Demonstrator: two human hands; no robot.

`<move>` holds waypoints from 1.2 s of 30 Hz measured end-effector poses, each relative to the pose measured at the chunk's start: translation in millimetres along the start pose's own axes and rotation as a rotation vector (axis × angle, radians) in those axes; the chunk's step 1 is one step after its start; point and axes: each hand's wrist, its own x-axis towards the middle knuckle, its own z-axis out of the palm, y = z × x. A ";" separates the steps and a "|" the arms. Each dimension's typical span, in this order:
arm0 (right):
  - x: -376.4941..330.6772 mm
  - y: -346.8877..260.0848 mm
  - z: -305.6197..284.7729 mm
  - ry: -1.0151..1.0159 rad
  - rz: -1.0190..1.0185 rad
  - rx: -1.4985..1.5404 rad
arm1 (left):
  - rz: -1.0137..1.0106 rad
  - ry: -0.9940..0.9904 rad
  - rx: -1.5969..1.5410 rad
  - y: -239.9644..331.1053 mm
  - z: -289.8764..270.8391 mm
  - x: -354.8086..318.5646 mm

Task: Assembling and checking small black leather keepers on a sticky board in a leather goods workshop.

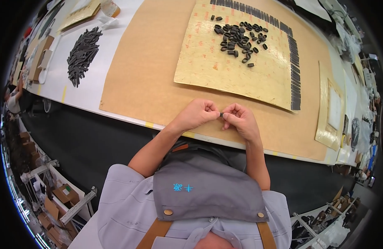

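My left hand (197, 114) and my right hand (240, 120) meet above the near edge of the table, fingers curled. Between their fingertips they pinch one small black piece (221, 114). Ahead lies a yellowish adhesive sheet (208, 62) on brown paper (150, 70). A loose heap of small black loops (241, 39) sits on the sheet. Flat black strips (294, 70) are stuck in a row along its far and right edges.
A pile of loose black strips (82, 54) lies on the white tabletop at the far left. More yellowish sheets (330, 112) lie at the right and far left. Cardboard boxes (62, 195) and racks stand on the floor below the table.
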 end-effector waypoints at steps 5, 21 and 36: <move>-5.8 -1.1 -3.9 -0.058 -0.045 0.100 | 0.002 0.052 -0.017 1.3 1.5 -2.2; -0.2 -12.2 -8.5 -0.134 0.025 0.046 | 0.004 0.068 0.010 1.4 1.5 0.7; 6.2 -5.2 1.4 -0.012 -0.001 0.010 | -0.031 0.072 0.036 1.4 1.0 2.0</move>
